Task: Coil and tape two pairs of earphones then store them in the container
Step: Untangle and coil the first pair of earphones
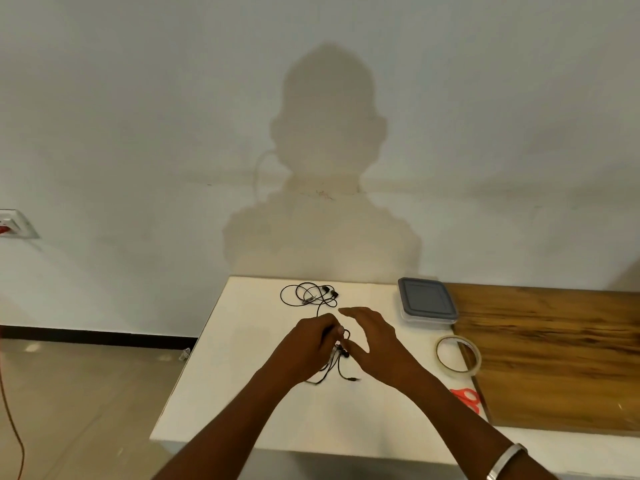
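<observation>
Left fingers pinch earphones; right fingers spread, seemingly untouching.

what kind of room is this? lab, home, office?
Probably a plain room at home or in a small office, not a lab: bare painted wall with a wall socket, tiled floor, and a small white table beside a wooden surface.

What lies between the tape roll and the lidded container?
Nothing: in the head view, only bare white table separates the tape roll from the lidded container.
</observation>
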